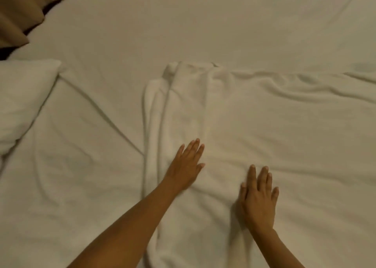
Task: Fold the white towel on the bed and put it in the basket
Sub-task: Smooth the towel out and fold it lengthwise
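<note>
Towel (179, 109), white and thick, lies on the bed (203, 27) as a long folded band. Its long axis runs from the near edge of the view, between the two forearms, away toward the far side of the bed, leaning slightly rightward as it goes. The far end is bunched into a soft rounded lump, and the left edge shows two or three stacked rolled layers. On its right side the terry cloth spreads out flat toward the right; where it ends against the sheet there cannot be told, since both are white.

Left hand (186, 166) rests palm down on the band about midway along it, fingers straight and close together, pointing away and a little right, with the thumb out to the side. Right hand (258, 196) lies flat too, nearer the viewer and to the right of the left one, fingers slightly fanned and pointing away, pressing on the flat spread of cloth. Neither hand pinches any fabric.

Creases run slantwise across the white sheet on the left. A white pillow (22, 97) sits at the left edge, well apart from the towel. Tan curtain folds (18, 13) hang at the upper left corner.
</note>
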Demonstrator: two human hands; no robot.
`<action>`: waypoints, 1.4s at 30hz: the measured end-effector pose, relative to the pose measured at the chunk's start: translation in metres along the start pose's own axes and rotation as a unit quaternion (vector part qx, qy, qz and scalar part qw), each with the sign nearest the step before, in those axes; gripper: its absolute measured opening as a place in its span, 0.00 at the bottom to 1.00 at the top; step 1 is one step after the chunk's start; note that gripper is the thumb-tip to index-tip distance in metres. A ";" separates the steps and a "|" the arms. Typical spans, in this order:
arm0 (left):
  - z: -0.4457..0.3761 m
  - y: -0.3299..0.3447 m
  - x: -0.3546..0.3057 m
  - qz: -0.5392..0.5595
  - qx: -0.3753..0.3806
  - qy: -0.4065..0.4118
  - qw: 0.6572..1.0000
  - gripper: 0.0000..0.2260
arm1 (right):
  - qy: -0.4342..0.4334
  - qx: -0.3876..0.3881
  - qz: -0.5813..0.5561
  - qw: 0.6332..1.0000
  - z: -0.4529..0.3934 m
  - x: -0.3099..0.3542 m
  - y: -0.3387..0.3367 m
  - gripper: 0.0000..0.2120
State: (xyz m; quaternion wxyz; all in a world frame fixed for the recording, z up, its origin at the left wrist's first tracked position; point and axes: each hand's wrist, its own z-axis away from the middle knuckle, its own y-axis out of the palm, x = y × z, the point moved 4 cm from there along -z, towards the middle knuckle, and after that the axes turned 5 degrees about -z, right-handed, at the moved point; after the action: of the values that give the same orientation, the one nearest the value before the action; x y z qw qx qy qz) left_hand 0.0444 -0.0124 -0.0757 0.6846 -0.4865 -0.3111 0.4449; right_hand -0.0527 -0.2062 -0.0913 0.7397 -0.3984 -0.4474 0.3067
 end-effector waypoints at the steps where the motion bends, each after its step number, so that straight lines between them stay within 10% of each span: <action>1: 0.013 0.001 0.016 -0.009 0.003 0.007 1.000 0.27 | -0.001 -0.001 -0.002 1.000 0.013 0.019 0.012 0.26; 14: 0.048 0.002 0.198 -0.044 -0.056 0.001 0.997 0.25 | -0.157 0.012 0.000 0.988 0.084 0.229 0.125 0.28; 28: -0.068 -0.013 0.209 -0.071 -0.054 0.013 0.996 0.29 | -0.145 -0.022 0.039 0.988 0.015 0.206 0.150 0.32; 42: 0.001 -0.014 0.257 -0.204 -0.040 0.052 0.977 0.25 | -0.152 0.071 0.032 0.985 0.039 0.216 0.122 0.32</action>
State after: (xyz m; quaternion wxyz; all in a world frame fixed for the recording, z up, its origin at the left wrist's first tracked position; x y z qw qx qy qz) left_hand 0.1535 0.2203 -0.0641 0.7564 -0.4621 -0.3852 0.2567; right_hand -0.0111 0.0419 -0.0952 0.6794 -0.3077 -0.5184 0.4183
